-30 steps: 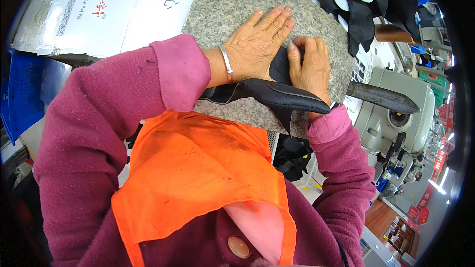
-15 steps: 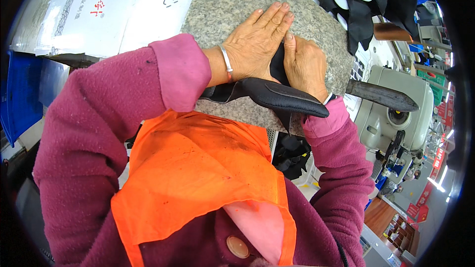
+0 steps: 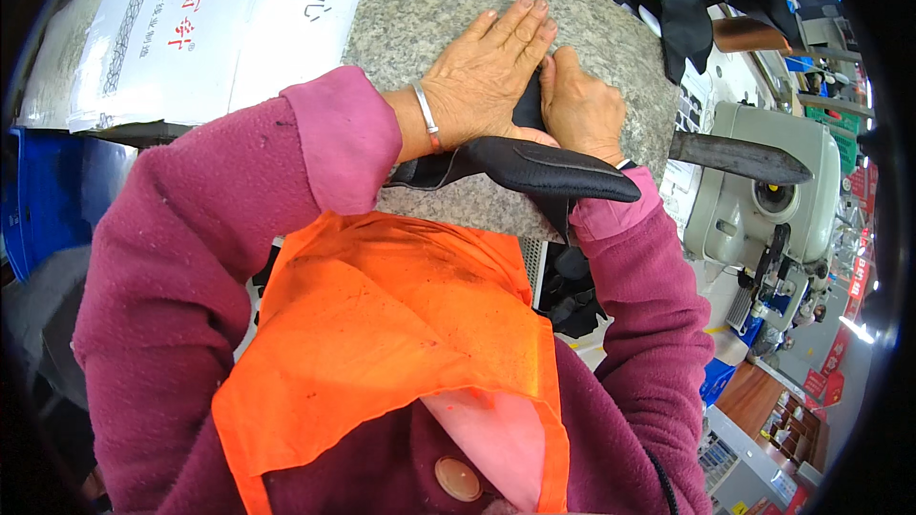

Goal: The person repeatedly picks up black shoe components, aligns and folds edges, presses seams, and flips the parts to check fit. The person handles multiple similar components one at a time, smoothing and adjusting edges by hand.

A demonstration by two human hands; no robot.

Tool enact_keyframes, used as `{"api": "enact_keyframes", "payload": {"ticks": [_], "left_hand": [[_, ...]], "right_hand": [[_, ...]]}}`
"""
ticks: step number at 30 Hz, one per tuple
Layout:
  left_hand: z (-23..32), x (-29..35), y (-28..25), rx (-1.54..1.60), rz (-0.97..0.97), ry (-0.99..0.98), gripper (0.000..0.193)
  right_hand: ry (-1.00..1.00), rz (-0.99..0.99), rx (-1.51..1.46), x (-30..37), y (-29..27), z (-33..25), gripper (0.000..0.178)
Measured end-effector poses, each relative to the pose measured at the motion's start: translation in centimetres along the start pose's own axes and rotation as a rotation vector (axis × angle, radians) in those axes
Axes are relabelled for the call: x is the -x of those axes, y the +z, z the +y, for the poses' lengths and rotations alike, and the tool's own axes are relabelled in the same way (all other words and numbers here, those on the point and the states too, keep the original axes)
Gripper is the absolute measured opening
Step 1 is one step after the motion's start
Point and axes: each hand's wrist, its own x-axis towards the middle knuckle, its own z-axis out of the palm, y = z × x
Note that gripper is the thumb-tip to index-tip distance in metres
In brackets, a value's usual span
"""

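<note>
A black stitched piece (image 3: 544, 172), which looks like a shoe upper, lies on the speckled stone slab (image 3: 420, 19). Its padded rounded part stands up towards me, and a narrow part runs away between my hands. My left hand (image 3: 482, 72) presses flat on it with straight fingers pointing away to the right, the thumb side partly tucked behind the padded part. Close beside it, my right hand (image 3: 584, 110) is closed over the piece's right side, fingers curled and thumb up by the left fingertips. What lies under both palms is hidden.
White printed sheeting (image 3: 229, 29) covers the surface at left, with a blue bin (image 3: 57, 191) below it. Several black pieces (image 3: 687, 0) are heaped at the far right. A dark flat blade-like bar (image 3: 739, 158) juts from the slab towards a grey-green sewing machine (image 3: 811, 191).
Both hands keep their places on the black piece, the right one shifting slightly away from me. The padded part has turned a little, showing more of its side. The whole view has tilted slightly.
</note>
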Motion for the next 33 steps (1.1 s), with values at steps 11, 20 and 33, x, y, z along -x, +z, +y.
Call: {"api": "enact_keyframes", "payload": {"ticks": [11,20,33], "left_hand": [[0.0,0.3,0.3,-0.136,-0.039,0.062,0.084],[-0.1,-0.1,-0.9,-0.047,-0.09,0.026,0.091],[0.7,-1.8,5.2,0.186,-0.019,0.004,0.097]], "right_hand": [[0.104,-0.06,0.085,-0.1,0.1,3.7,0.015],[-0.166,0.283,-0.49,-1.7,-2.1,2.8,0.016],[-0.259,0.114,-0.432,-1.8,3.9,2.5,0.061]]}}
